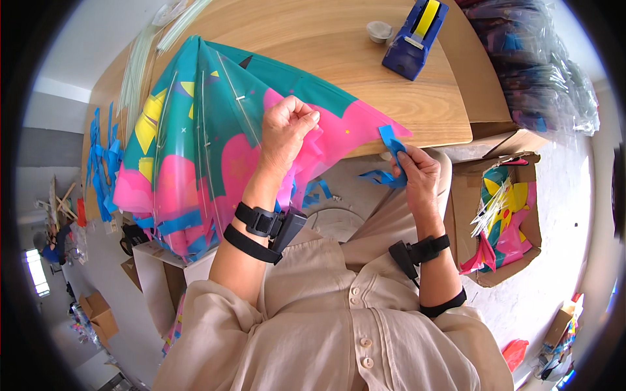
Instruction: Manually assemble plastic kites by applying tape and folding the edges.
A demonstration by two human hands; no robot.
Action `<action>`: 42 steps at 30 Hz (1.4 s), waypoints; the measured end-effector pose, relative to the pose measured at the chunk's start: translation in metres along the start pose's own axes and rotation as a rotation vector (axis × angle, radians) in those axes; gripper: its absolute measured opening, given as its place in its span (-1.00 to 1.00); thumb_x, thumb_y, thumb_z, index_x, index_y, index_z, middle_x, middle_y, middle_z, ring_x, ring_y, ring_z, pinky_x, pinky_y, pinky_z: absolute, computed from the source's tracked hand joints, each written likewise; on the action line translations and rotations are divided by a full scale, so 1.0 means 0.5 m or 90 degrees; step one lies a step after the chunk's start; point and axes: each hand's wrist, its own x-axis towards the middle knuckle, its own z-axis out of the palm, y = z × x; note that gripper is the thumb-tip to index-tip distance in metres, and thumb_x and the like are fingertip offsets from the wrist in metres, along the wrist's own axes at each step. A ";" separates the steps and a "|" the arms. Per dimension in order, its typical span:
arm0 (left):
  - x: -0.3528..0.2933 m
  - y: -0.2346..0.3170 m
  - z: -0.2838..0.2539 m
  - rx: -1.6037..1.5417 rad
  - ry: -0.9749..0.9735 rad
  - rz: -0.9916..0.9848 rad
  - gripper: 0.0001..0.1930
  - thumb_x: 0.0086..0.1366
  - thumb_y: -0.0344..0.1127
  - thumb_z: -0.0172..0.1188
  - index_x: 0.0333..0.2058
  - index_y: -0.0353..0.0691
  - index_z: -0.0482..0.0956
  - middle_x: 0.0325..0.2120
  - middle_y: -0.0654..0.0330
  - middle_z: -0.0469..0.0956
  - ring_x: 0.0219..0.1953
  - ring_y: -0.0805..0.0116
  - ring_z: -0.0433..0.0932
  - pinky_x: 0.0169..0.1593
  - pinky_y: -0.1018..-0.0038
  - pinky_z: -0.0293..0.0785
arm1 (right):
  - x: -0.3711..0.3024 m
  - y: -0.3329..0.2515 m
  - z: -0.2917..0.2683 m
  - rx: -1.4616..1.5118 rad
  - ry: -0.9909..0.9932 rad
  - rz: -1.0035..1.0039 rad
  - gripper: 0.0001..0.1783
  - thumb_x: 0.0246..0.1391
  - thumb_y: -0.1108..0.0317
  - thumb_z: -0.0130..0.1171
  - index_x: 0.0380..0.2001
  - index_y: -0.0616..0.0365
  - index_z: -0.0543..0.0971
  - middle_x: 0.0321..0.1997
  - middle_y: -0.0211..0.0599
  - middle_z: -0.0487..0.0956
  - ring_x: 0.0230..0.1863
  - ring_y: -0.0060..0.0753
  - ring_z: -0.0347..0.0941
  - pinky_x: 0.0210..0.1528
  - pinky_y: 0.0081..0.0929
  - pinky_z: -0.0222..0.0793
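Observation:
A teal and pink kite (215, 124) with yellow patches and thin rods lies folded over the table's near edge, its lower part hanging down. My left hand (287, 127) is closed in a pinch over its middle, with pink sheet showing just under the fingers. At the pink corner on the right, my right hand (419, 174) grips a blue ribbon (393, 144) between thumb and fingers. One end of the ribbon lies against the corner's tip; more of it curls out to the left below the hand.
On the wooden table (300, 32) stand a blue tape dispenser (415, 42) with yellow tape and a small white cup (379, 31). Blue strips (103, 163) and pale rods (138, 72) lie at the left. An open cardboard box (471, 195) with printed sheets stands right; plastic-wrapped bundles (535, 65) lie behind.

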 end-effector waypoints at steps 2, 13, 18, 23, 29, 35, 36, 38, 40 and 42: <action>-0.003 0.006 0.012 0.004 -0.002 0.014 -0.89 0.11 -0.52 0.20 -0.54 -0.31 0.45 -0.62 0.27 0.47 -0.54 0.56 0.47 -0.44 0.60 0.42 | 0.000 -0.003 0.000 -0.047 -0.011 -0.002 -0.80 0.12 0.51 0.07 -0.19 0.32 0.57 -0.49 -0.39 0.54 -0.55 -0.71 0.32 -0.48 -0.74 0.27; 0.025 0.009 0.128 0.288 -0.088 0.064 -0.81 0.01 -0.44 0.30 -0.52 -0.33 0.42 -0.60 0.20 0.47 -0.51 0.48 0.46 -0.45 0.54 0.38 | 0.005 -0.024 -0.004 -0.169 -0.091 -0.025 -0.80 0.10 0.54 0.04 -0.24 0.24 0.61 -0.57 -0.51 0.46 -0.56 -0.74 0.28 -0.51 -0.72 0.24; 0.044 0.008 0.176 0.446 -0.120 0.020 -0.68 -0.12 -0.35 0.38 -0.49 -0.31 0.39 -0.60 0.11 0.47 -0.51 0.24 0.49 -0.42 0.38 0.41 | 0.006 -0.025 -0.014 -0.164 -0.093 -0.009 -0.81 0.10 0.54 0.03 -0.25 0.24 0.61 -0.57 -0.51 0.46 -0.57 -0.73 0.28 -0.51 -0.71 0.24; 0.045 0.009 0.190 0.507 -0.132 0.021 -0.65 -0.16 -0.33 0.40 -0.47 -0.30 0.39 -0.59 0.12 0.48 -0.50 0.17 0.50 -0.42 0.34 0.41 | 0.010 -0.026 -0.023 -0.158 -0.103 -0.020 -0.81 0.10 0.54 0.02 -0.26 0.25 0.61 -0.57 -0.50 0.47 -0.57 -0.73 0.29 -0.51 -0.70 0.24; 0.043 0.002 0.190 0.534 -0.114 0.046 -0.64 -0.17 -0.34 0.41 -0.47 -0.28 0.39 -0.59 0.13 0.48 -0.49 0.15 0.51 -0.41 0.33 0.42 | 0.018 -0.033 -0.026 -0.208 -0.122 -0.029 -0.81 0.09 0.53 0.04 -0.26 0.27 0.60 -0.61 -0.46 0.46 -0.58 -0.71 0.29 -0.52 -0.67 0.26; 0.043 0.003 0.192 0.546 -0.113 0.052 -0.64 -0.16 -0.34 0.41 -0.47 -0.28 0.39 -0.59 0.12 0.48 -0.49 0.14 0.52 -0.41 0.31 0.42 | 0.022 -0.039 -0.029 -0.252 -0.123 -0.020 -0.82 0.09 0.51 0.05 -0.26 0.28 0.59 -0.63 -0.46 0.45 -0.60 -0.70 0.30 -0.53 -0.66 0.26; 0.042 0.003 0.193 0.557 -0.108 0.062 -0.64 -0.16 -0.34 0.41 -0.47 -0.28 0.38 -0.59 0.12 0.48 -0.49 0.14 0.52 -0.41 0.31 0.41 | 0.022 -0.039 -0.029 -0.253 -0.125 -0.016 -0.82 0.09 0.51 0.06 -0.26 0.28 0.59 -0.63 -0.45 0.44 -0.60 -0.70 0.30 -0.53 -0.67 0.26; 0.041 0.002 0.195 0.550 -0.110 0.052 -0.66 -0.16 -0.38 0.40 -0.47 -0.30 0.40 -0.57 0.05 0.50 -0.43 0.05 0.52 -0.36 0.24 0.42 | 0.023 -0.039 -0.029 -0.253 -0.125 -0.013 -0.82 0.09 0.51 0.06 -0.26 0.28 0.59 -0.63 -0.45 0.44 -0.60 -0.70 0.31 -0.53 -0.67 0.26; 0.041 0.001 0.195 0.542 -0.113 0.043 -0.69 -0.16 -0.41 0.38 -0.47 -0.32 0.41 -0.54 -0.01 0.52 -0.36 -0.04 0.53 -0.30 0.17 0.43 | 0.023 -0.040 -0.029 -0.256 -0.128 -0.020 -0.82 0.09 0.50 0.06 -0.25 0.28 0.59 -0.62 -0.45 0.45 -0.60 -0.71 0.30 -0.53 -0.67 0.26; 0.041 -0.001 0.193 0.557 -0.107 0.082 -0.65 -0.16 -0.34 0.41 -0.48 -0.28 0.38 -0.60 0.11 0.48 -0.49 0.13 0.51 -0.41 0.30 0.41 | 0.022 -0.043 -0.029 -0.269 -0.121 -0.022 -0.81 0.08 0.53 0.06 -0.24 0.27 0.58 -0.60 -0.40 0.47 -0.59 -0.67 0.32 -0.51 -0.65 0.29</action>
